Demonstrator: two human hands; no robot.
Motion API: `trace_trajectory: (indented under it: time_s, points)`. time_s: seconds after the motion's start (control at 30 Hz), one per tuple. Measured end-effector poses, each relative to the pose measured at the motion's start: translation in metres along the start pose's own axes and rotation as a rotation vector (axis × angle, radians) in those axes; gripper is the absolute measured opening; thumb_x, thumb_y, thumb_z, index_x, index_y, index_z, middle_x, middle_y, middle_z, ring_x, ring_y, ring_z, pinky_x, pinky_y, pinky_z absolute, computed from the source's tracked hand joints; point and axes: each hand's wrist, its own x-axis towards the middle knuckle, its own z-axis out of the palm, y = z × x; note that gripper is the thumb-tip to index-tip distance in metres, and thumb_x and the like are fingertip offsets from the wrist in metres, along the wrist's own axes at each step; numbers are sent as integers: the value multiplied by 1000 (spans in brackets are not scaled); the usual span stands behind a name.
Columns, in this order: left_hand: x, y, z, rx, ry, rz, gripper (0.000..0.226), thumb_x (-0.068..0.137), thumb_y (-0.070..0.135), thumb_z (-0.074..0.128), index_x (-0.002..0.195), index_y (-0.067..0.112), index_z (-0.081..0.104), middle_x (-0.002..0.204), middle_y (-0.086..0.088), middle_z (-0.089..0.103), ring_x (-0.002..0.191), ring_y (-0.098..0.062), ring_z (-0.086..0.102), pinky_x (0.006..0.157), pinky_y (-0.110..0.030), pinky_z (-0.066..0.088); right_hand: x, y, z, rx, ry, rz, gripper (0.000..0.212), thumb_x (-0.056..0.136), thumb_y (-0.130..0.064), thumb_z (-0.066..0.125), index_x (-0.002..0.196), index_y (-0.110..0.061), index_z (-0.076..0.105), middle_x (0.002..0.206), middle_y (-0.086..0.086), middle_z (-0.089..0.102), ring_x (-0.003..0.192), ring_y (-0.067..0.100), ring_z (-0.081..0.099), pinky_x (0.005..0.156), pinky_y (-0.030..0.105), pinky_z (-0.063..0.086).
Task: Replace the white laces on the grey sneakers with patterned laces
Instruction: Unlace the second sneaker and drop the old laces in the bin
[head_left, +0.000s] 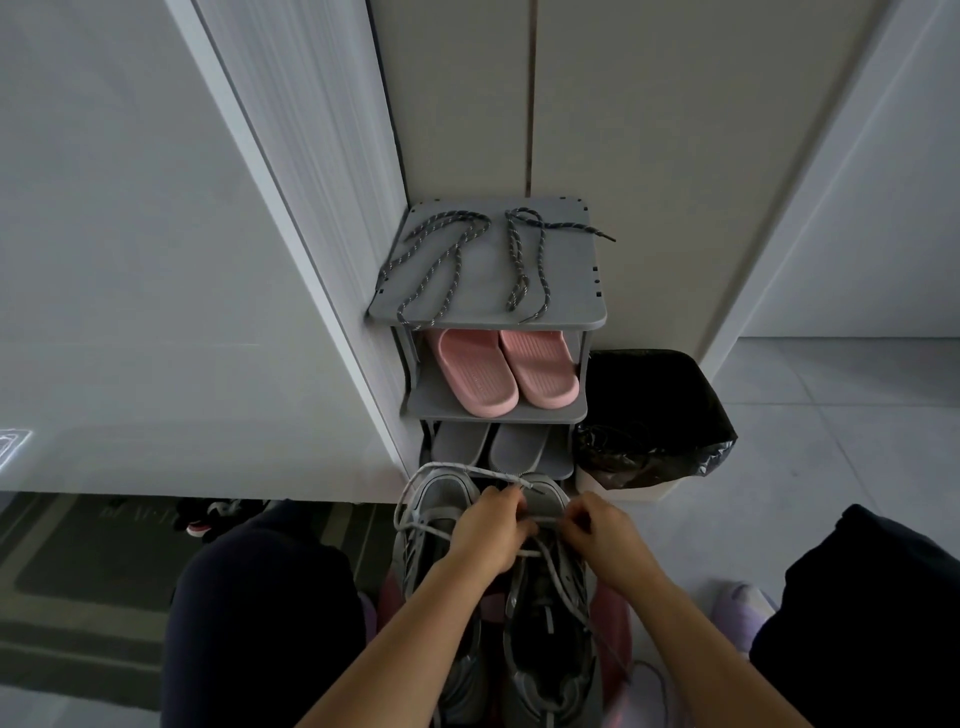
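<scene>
Two grey sneakers stand side by side between my knees, the left sneaker (435, 512) and the right sneaker (550, 634). My left hand (491, 535) and my right hand (597, 530) both pinch the white lace (415, 491) at the toe end of the right sneaker's eyelets. A loose loop of that lace arcs over the left sneaker's toe. Two dark patterned laces, one (431, 262) to the left and one (527, 260) to the right, lie spread on the top of the grey shoe rack (571, 306).
Pink slippers (506, 371) fill the rack's second shelf, grey slippers (491, 447) the one below. A bin with a black bag (649, 415) stands right of the rack. White cabinet panels rise on both sides. A dark mat (78, 566) lies at the left.
</scene>
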Motion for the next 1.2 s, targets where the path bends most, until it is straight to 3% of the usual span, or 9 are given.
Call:
trace_trajectory:
  time_s: [0.17, 0.3, 0.47, 0.63, 0.73, 0.87, 1.0, 1.1, 1.2]
  points:
    - [-1, 1, -1, -89, -83, -50, 49, 83, 37, 64, 127, 24, 46, 125, -9, 46, 112, -27, 53, 96, -33, 43, -2, 1, -1, -41, -23, -43, 25, 85, -15, 59, 67, -27, 47, 77, -2, 51, 70, 12, 48, 57, 13, 36]
    - [-1, 2, 2, -31, -91, -62, 49, 87, 32, 61, 132, 26, 44, 128, -10, 46, 113, -29, 54, 96, -37, 45, 2, -9, 1, -2, 84, -7, 11, 84, -15, 57, 76, -11, 50, 73, 2, 53, 67, 16, 50, 59, 25, 37]
    - [2, 6, 1, 51, -88, -64, 49, 87, 27, 63, 132, 31, 43, 125, -10, 48, 112, -31, 56, 94, -38, 46, 13, -21, -15, 119, 14, -5, 9, 84, -15, 59, 79, -10, 54, 69, -5, 52, 68, 13, 51, 55, 16, 35]
    - [4, 8, 1, 46, -53, -53, 43, 85, 35, 63, 125, 26, 49, 123, -6, 54, 111, -27, 56, 89, -37, 46, -2, 5, -15, 142, -91, 50, 23, 80, -13, 68, 70, -26, 53, 67, -9, 53, 63, 6, 50, 55, 9, 37]
    - [5, 9, 1, 65, -49, -50, 37, 86, 32, 62, 121, 24, 53, 122, -4, 58, 109, -25, 57, 87, -36, 46, -8, 8, -3, 122, 12, 37, 27, 84, -11, 63, 67, -28, 50, 66, -10, 52, 64, 11, 50, 57, 12, 37]
    - [5, 7, -5, 76, -86, -55, 40, 88, 24, 60, 128, 26, 51, 125, -5, 59, 113, -26, 57, 93, -36, 47, 1, -16, -15, 335, 248, -39, 11, 86, -6, 59, 76, -10, 55, 68, -2, 55, 63, 9, 50, 59, 14, 39]
    - [5, 8, -8, 79, -106, -63, 36, 90, 25, 58, 125, 24, 54, 123, -6, 61, 112, -27, 57, 91, -35, 47, 8, -18, -28, 242, 59, -6, 10, 85, -16, 64, 87, -10, 56, 74, -4, 55, 69, 10, 51, 66, 20, 40]
    - [4, 8, -7, 54, -74, -53, 28, 90, 31, 57, 117, 22, 59, 117, -5, 63, 109, -26, 58, 87, -34, 46, 1, -2, -17, 115, -63, 70, 16, 81, -17, 68, 95, -11, 60, 78, -1, 56, 68, 9, 51, 57, 10, 36]
    - [2, 7, -7, 45, -64, -56, 27, 91, 32, 55, 114, 19, 60, 115, -6, 64, 108, -26, 58, 87, -35, 47, -7, 1, 0, 62, 40, 14, 6, 84, -13, 63, 80, -16, 59, 77, 3, 58, 71, 15, 53, 55, 14, 36]
